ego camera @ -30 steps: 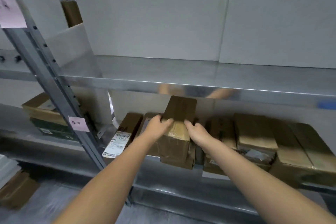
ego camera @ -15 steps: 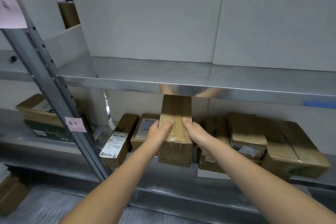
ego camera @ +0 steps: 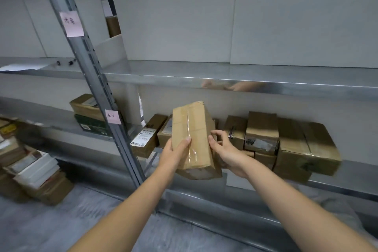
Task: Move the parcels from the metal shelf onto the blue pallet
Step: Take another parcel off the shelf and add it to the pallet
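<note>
From the head camera: a taped cardboard box (ego camera: 193, 139) held clear of the metal shelf (ego camera: 225, 76), out past its front edge, tilted with its far end raised, left hand (ego camera: 173, 152) clamped on its left side with the thumb across the top, right hand (ego camera: 227, 152) gripping its right side. Behind it, along the lower shelf board, more parcels (ego camera: 286, 141) in a row, a labelled box (ego camera: 147, 136) near the upright post (ego camera: 98, 88). At the left edge, stacked boxes (ego camera: 30, 170) on the floor.
</note>
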